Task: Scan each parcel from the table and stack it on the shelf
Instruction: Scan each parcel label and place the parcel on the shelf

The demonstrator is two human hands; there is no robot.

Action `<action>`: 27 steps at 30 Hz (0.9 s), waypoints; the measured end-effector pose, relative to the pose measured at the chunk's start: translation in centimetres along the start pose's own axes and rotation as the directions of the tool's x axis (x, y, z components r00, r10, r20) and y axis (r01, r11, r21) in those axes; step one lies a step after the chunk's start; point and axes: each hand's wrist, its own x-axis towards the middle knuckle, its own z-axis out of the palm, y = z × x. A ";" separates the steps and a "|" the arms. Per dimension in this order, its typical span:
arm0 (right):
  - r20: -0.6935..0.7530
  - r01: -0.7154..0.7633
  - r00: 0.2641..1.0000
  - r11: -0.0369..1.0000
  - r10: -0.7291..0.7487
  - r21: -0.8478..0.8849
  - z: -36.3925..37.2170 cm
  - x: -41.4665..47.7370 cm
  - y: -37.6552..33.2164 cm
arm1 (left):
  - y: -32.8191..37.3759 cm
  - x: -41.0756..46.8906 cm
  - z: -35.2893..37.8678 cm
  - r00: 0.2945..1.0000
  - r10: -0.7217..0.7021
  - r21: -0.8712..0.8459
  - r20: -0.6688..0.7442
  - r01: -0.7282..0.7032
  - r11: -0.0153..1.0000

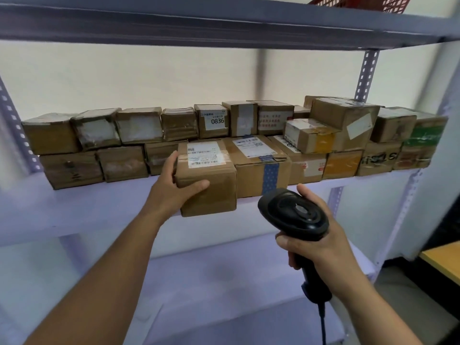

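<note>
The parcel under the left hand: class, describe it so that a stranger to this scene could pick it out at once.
Find the middle shelf with its two-layer row of brown boxes. At its front edge, near the centre, the left hand grips a parcel. Unlike its neighbours, it juts out over the edge, with a white barcode label on top.

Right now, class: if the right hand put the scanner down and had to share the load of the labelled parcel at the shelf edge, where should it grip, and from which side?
Probably the lower front-right corner of the labelled parcel, approached from below and in front. The left hand already clasps its left side, the taped box seems to crowd its right face, and its front overhangs the shelf edge.
</note>
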 end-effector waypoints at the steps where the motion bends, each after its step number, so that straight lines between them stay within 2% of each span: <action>1: -0.007 0.004 1.000 1.000 -0.004 -0.004 0.1 0.2 0.0 | -0.2 0.0 0.0 1.000 0.012 -0.002 0.001 -0.012 1.000; 5: -0.025 0.007 1.000 1.000 -0.008 -0.011 0.4 0.6 0.2 | -0.7 1.0 0.6 0.993 0.071 0.095 -0.096 -0.062 0.994; 8: -0.033 0.007 0.999 1.000 -0.007 -0.006 0.3 0.6 0.2 | -0.7 1.6 1.2 0.988 0.095 0.142 -0.119 -0.078 0.987; 15: -0.040 -0.002 0.999 1.000 0.002 -0.004 -1.3 -0.6 0.4 | -1.1 0.7 2.2 0.976 0.092 0.190 -0.198 -0.053 0.980; 19: -0.046 -0.017 0.999 1.000 0.017 -0.008 -3.0 -1.9 0.2 | -0.3 -3.2 4.8 0.911 0.267 0.333 -0.314 -0.157 0.930; 22: -0.059 -0.026 0.998 1.000 0.025 -0.006 -4.7 -3.1 0.2 | 0.4 -6.7 8.2 0.875 0.400 0.387 -0.274 -0.280 0.879; 27: -0.102 -0.048 0.994 0.999 0.047 -0.007 -8.5 -6.3 0.7 | 1.4 -11.8 14.3 0.928 0.357 0.287 -0.109 -0.315 0.905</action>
